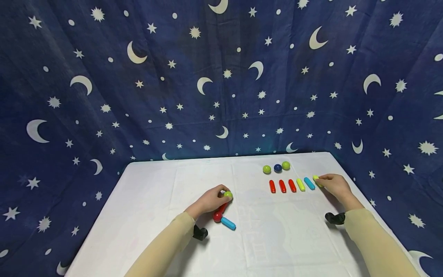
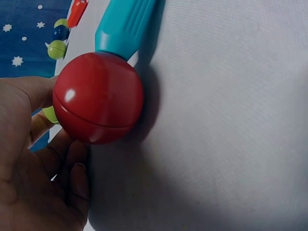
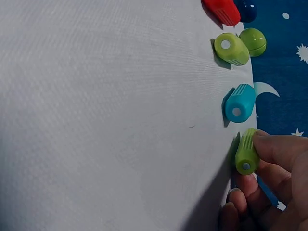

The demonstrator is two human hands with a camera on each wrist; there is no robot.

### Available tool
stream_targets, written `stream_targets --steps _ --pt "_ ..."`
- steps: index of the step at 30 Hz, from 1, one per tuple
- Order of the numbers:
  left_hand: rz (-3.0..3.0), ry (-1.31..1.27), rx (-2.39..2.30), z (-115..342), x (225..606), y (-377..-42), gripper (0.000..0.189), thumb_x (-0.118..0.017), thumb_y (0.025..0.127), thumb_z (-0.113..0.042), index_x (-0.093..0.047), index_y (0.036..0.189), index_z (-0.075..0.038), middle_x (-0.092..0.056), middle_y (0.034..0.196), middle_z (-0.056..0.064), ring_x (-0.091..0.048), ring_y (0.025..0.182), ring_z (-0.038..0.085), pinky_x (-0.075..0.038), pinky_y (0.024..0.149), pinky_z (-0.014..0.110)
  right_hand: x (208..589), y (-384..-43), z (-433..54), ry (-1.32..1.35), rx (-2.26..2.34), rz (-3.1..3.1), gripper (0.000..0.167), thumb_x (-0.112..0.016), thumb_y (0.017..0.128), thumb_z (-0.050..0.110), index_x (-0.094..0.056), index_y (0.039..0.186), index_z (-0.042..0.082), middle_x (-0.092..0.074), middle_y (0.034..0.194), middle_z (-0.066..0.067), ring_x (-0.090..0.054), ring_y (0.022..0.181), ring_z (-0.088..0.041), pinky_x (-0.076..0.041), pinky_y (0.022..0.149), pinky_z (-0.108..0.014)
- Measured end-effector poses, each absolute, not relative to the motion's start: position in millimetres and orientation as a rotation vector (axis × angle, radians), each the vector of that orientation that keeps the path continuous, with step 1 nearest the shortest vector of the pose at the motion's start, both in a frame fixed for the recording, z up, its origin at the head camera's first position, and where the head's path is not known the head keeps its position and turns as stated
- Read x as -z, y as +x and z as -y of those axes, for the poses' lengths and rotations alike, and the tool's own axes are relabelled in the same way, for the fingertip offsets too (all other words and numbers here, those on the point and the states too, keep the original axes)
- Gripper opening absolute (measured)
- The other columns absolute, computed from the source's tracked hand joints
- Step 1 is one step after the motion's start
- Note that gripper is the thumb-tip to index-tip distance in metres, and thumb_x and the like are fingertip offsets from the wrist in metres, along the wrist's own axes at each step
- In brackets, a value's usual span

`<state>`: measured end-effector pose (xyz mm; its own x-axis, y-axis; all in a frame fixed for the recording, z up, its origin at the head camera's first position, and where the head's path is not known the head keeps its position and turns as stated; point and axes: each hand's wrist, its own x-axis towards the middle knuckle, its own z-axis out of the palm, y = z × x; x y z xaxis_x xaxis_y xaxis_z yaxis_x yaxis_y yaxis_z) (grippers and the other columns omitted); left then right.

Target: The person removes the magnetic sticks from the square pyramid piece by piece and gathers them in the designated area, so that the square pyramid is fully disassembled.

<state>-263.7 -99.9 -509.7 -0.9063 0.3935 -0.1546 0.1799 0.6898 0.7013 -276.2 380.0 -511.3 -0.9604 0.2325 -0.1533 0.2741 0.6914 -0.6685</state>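
Note:
In the head view my left hand (image 1: 212, 199) pinches a yellow-green ball (image 1: 228, 194) at the far end of a red rod (image 1: 222, 208). The rod's near end meets a red ball (image 1: 217, 216), which also joins a blue rod (image 1: 228, 223). Up close in the left wrist view, the red ball (image 2: 98, 98) touches the blue rod (image 2: 126, 26), and the green ball is mostly hidden behind it. At the table's right my right hand (image 1: 335, 185) pinches a yellow-green rod (image 3: 247, 151) between thumb and fingers, beside a blue rod (image 3: 240, 103).
Left of the right hand lies a row of rods: several red ones (image 1: 282, 186), a yellow-green one (image 1: 300, 185) and a blue one (image 1: 309, 183). Behind them sit two green balls (image 1: 267, 169) and a dark blue ball (image 1: 278, 168). A starry curtain (image 1: 221, 96) surrounds the white table (image 1: 290, 238).

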Motion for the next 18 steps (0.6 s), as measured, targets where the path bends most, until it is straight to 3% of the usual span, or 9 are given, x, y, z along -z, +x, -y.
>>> stream_targets --steps 8,12,15,18 --pt "-2.624 0.444 -1.018 99 510 -262 0.033 -0.064 0.101 -0.039 -0.064 0.129 -0.021 -0.061 0.100 0.001 -0.055 0.088 0.018 -0.046 0.082 0.038 514 -277 -381 0.429 1.068 -2.872 0.050 -0.062 0.100 0.034 -0.063 0.123 -0.010 -0.059 0.125 -0.032 -0.054 0.116 -0.049 -0.045 0.094 -0.060" --pt "-2.635 0.471 -1.012 101 511 -258 0.046 -0.065 0.099 -0.041 -0.060 0.140 -0.019 -0.061 0.100 0.001 -0.055 0.086 0.017 -0.046 0.077 0.035 515 -277 -380 0.426 1.070 -2.878 0.050 -0.062 0.100 0.035 -0.063 0.121 -0.010 -0.060 0.123 -0.031 -0.055 0.113 -0.047 -0.047 0.091 -0.058" --pt "-2.612 0.456 -1.049 105 512 -253 0.058 -0.070 0.096 -0.042 -0.054 0.144 -0.014 -0.060 0.097 0.001 -0.055 0.082 0.016 -0.045 0.072 0.033 515 -276 -380 0.442 1.068 -2.904 0.053 -0.059 0.101 0.039 -0.063 0.122 -0.010 -0.060 0.122 -0.031 -0.056 0.110 -0.046 -0.048 0.087 -0.056" --pt "-2.574 0.419 -1.097 109 512 -245 0.061 -0.076 0.092 -0.040 -0.051 0.138 -0.008 -0.059 0.092 0.001 -0.055 0.076 0.015 -0.045 0.066 0.030 511 -275 -378 0.470 1.069 -2.980 0.056 -0.055 0.103 0.043 -0.061 0.124 -0.009 -0.060 0.120 -0.029 -0.056 0.105 -0.043 -0.048 0.080 -0.051"
